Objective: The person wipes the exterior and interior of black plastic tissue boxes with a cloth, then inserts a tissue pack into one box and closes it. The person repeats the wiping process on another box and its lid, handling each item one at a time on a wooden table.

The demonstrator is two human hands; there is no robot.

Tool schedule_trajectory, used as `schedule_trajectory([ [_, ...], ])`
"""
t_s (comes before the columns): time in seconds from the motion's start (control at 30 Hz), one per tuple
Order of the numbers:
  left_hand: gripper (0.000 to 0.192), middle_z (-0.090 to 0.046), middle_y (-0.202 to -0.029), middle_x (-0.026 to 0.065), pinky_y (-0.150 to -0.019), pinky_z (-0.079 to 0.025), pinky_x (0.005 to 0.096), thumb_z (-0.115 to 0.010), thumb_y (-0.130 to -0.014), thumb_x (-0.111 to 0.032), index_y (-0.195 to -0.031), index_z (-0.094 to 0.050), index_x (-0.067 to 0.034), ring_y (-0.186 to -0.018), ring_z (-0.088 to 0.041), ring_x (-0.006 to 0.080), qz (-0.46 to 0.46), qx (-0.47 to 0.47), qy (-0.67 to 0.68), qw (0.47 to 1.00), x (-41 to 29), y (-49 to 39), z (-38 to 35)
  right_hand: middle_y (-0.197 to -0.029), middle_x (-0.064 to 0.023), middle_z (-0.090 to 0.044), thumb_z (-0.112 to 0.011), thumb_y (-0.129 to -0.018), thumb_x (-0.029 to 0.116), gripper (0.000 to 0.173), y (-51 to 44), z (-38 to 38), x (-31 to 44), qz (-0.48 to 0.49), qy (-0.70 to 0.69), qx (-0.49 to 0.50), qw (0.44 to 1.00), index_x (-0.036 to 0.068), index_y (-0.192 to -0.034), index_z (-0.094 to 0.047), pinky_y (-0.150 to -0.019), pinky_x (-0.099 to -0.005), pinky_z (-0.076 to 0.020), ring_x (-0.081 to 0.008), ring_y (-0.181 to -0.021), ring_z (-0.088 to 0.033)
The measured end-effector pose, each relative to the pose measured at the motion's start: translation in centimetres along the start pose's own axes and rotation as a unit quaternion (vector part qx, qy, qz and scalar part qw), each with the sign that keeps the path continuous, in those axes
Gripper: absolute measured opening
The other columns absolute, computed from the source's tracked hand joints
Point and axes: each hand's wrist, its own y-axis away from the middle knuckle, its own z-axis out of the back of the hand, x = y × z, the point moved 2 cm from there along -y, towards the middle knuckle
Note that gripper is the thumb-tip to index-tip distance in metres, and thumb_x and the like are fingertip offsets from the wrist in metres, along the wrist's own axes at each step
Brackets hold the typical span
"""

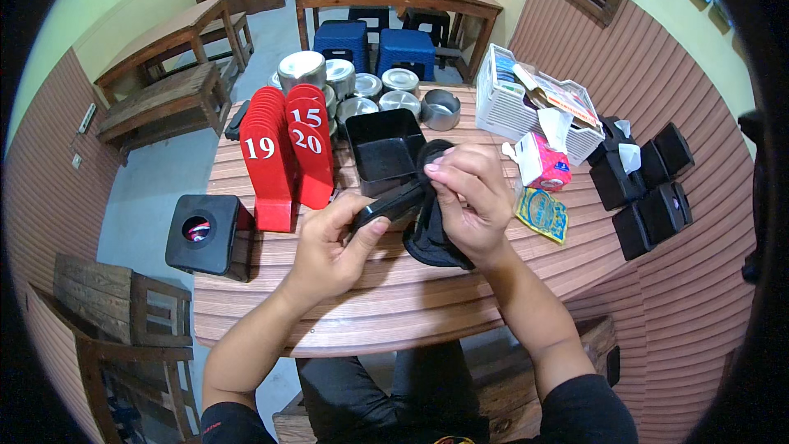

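My left hand (333,246) grips a flat black piece (392,200), perhaps a box lid, by its near end between thumb and fingers. Bunched black cloth (436,240) hangs from my right hand (473,200), whose fingers pinch it against the far end of that piece. Just beyond my hands stands an open black box (385,151) with nothing seen inside. Left of it are two stacks of red number stands (268,166). A closed black tissue box (206,231) with a round hole in its top sits by the table's left edge.
Several lidded steel tins (302,68) and a steel ashtray (441,110) stand at the back. To the right are a filled white plastic basket (499,102), a pink tissue pack (541,163), a yellow-and-blue sachet (542,216) and several black tissue boxes (656,216). The wooden tabletop (370,320) ends before my lap.
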Motion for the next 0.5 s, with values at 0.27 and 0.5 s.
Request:
schedule_trajectory([
  [0.27,0.022,-0.061,-0.089,-0.0017,-0.072,-0.044,0.0229,-0.07,-0.107,-0.021,-0.109,-0.066,0.0,-0.081,-0.054,0.0055,-0.004,-0.106,0.09,0.99,0.8,0.3,0.8,-0.112,-0.0166,-0.077,-0.079,-0.091,-0.002,0.024,0.9,-0.1,-0.6,-0.143,-0.097,0.02,0.985,0.0,-0.115,-0.079,-0.09,-0.0352,-0.0591,-0.0268,-0.103,-0.075],
  [0.5,0.024,-0.071,-0.112,0.007,-0.096,-0.053,0.0318,-0.061,-0.112,-0.026,-0.121,-0.059,-0.004,-0.103,-0.068,0.0156,-0.022,-0.193,0.25,0.949,0.9,-0.8,2.3,-0.114,-0.0202,-0.08,-0.079,-0.094,0.001,0.026,2.2,-1.2,-0.2,-0.256,-0.161,0.038,0.952,-0.001,-0.12,-0.079,-0.09,-0.033,-0.0602,-0.0253,-0.102,-0.079],
])
